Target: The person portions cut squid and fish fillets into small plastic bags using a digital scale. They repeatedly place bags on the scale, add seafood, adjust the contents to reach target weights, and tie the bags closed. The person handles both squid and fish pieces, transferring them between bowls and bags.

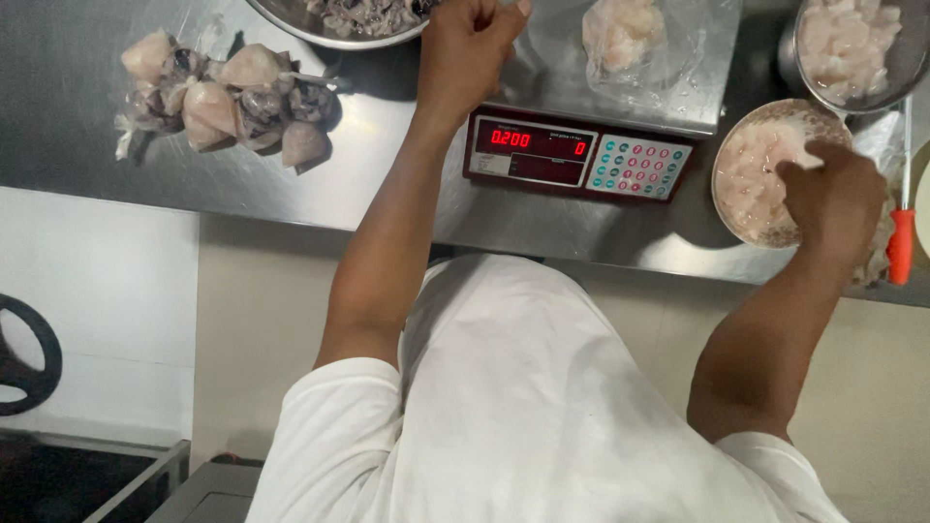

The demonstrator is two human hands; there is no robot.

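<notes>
We rest our curled right hand (835, 189) in the bowl of pale meat (756, 174) at three o'clock. Our left hand (470, 44), fisted, grips the bag (630, 39) on the scale (581, 155) at twelve.

Red digits glow on the silver scale (579, 145), its keypad teal and pink; pale pink meat fills the bowl (765, 174); orange-red handled tool (901, 242) alongside; white shirt (523, 416).

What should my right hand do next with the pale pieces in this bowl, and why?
Probably lift a small pinch from the bowl toward the clear bag on the scale. The right hand already rests in the pale pieces, the bag lies on the platform partly filled, and the left hand is beside it.
</notes>
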